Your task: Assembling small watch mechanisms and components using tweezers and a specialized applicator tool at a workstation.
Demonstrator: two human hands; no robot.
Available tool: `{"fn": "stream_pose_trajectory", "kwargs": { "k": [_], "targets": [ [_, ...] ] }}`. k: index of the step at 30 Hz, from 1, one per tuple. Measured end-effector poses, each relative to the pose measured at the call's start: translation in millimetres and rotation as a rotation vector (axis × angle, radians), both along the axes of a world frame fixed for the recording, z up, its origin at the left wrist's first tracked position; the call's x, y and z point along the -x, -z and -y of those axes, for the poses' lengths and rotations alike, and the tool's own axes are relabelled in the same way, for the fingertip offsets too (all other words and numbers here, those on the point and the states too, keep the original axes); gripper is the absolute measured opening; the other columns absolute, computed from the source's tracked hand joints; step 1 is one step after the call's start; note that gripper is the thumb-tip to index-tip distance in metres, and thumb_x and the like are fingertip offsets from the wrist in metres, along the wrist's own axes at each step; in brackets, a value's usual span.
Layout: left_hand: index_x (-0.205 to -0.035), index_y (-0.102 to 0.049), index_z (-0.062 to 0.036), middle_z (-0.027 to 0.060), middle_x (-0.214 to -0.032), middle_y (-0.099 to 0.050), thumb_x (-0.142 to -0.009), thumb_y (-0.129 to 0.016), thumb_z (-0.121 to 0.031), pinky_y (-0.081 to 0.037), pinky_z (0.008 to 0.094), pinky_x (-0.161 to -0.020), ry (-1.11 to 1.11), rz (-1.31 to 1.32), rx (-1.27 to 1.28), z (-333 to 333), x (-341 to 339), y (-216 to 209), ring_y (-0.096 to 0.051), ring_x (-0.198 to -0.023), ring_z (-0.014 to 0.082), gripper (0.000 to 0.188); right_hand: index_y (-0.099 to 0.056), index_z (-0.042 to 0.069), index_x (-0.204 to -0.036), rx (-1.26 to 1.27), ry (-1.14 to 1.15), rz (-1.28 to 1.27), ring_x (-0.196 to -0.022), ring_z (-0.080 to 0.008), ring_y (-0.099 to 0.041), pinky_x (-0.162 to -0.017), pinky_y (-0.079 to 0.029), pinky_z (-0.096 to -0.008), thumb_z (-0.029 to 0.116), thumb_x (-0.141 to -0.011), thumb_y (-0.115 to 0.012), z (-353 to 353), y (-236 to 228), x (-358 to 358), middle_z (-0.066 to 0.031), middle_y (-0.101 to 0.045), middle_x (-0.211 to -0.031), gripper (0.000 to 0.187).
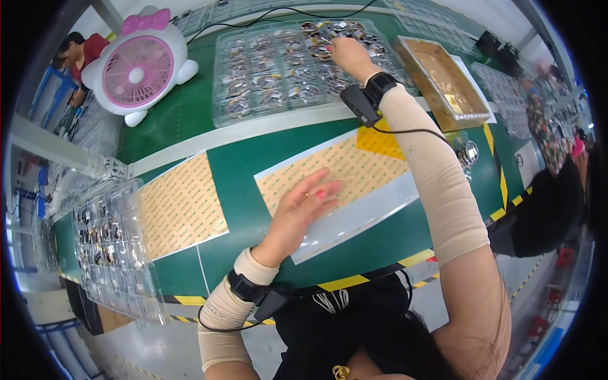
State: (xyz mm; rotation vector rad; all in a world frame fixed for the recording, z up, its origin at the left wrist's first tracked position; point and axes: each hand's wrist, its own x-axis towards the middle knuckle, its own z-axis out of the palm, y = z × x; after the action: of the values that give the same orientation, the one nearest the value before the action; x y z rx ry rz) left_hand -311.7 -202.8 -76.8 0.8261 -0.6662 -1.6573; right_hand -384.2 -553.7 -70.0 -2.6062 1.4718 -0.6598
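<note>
Right hand point(352, 58) at small round silver-and-dark parts point(322, 53); left hand point(301, 210) loosely spread, nothing grasped, over tan green-marked paper sheet point(345, 159).
Parts sit right by the right grip (too small to tell what it's pinching), in clear plastic compartment tray point(261, 113); probably light, fragile, take by rims. Sheet below left grip: likely thin, bendy, hold edges.

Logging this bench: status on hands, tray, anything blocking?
Right hand at clear tray, over small parts, grip unclear. Left hand open over patterned sheet, contact unclear. Shallow box beside tray, blocking neither hand.
</note>
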Motion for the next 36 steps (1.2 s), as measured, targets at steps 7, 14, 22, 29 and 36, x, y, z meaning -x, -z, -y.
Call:
{"fn": "stream_pose_trajectory", "kwargs": {
  "k": [7, 14, 22, 29, 36],
  "targets": [
    [-0.131, -0.034, -0.0024, 0.0179, -0.123, -0.048, -0.094, -0.041, -0.013, -0.036, 0.0361, -0.1, 0.006, 0.019, -0.02, -2.1, -6.4, -2.3, -0.044, -0.117, 0.0252, 0.04, -0.063, 0.003, -0.093, -0.13, 0.046, 0.029, -0.087, -0.0369, -0.059, -0.076, -0.046, -0.0426, 0.028, -0.073, -0.063, 9.2, -3.9, -25.8, -0.0216, -0.062, -0.087, 0.032],
    [-0.132, -0.032, -0.0019, 0.017, -0.122, -0.048, -0.095, -0.039, -0.016, -0.037, 0.0349, -0.099, -0.068, -0.093, -0.012, -1.6, -10.2, 6.5, -0.046, -0.116, 0.0257, 0.04, -0.061, 0.002, -0.089, -0.266, -0.18, 0.459, -0.053, -0.0155, -0.049, -0.049, -0.039, -0.0284, 0.02, -0.073, -0.067, -51.6, -35.2, 1.3, -0.0097, -0.059, -0.067, 0.024],
    [-0.129, -0.035, -0.0023, 0.0158, -0.119, -0.051, -0.097, -0.03, -0.025, -0.042, 0.0321, -0.095, -0.116, -0.37, -0.035, 10.3, -11.9, -3.9, -0.051, -0.11, 0.0265, 0.039, -0.062, 0.001, -0.088, -0.875, -0.305, 0.431, -0.048, -0.0048, -0.042, -0.043, -0.031, -0.0202, 0.022, -0.086, -0.054, -233.4, -26.0, 48.5, -0.001, -0.055, -0.063, 0.022],
    [-0.124, -0.039, -0.0033, 0.0132, -0.112, -0.055, -0.097, -0.028, -0.032, -0.049, 0.0265, -0.075, -0.084, -0.164, -0.025, 6.9, -23.6, -0.3, -0.058, -0.088, 0.018, 0.041, -0.063, -0.003, -0.087, -0.795, -0.345, 0.806, -0.063, -0.0121, -0.055, -0.055, -0.043, -0.0233, 0.019, -0.092, -0.043, -239.8, -51.7, 98.4, -0.0111, -0.061, -0.077, 0.03],
    [-0.118, -0.044, -0.0046, 0.0113, -0.103, -0.06, -0.097, -0.027, -0.038, -0.037, 0.0192, -0.055, -0.113, 0.017, -0.027, 3.4, -18.4, -3.0, -0.044, -0.063, 0.0079, 0.042, -0.06, -0.006, -0.089, -0.944, -0.481, 1.012, -0.072, -0.0186, -0.062, -0.066, -0.051, -0.0275, 0.007, -0.088, -0.049, -275.1, -17.5, 95.3, -0.0175, -0.063, -0.09, 0.017]
  ]
}}
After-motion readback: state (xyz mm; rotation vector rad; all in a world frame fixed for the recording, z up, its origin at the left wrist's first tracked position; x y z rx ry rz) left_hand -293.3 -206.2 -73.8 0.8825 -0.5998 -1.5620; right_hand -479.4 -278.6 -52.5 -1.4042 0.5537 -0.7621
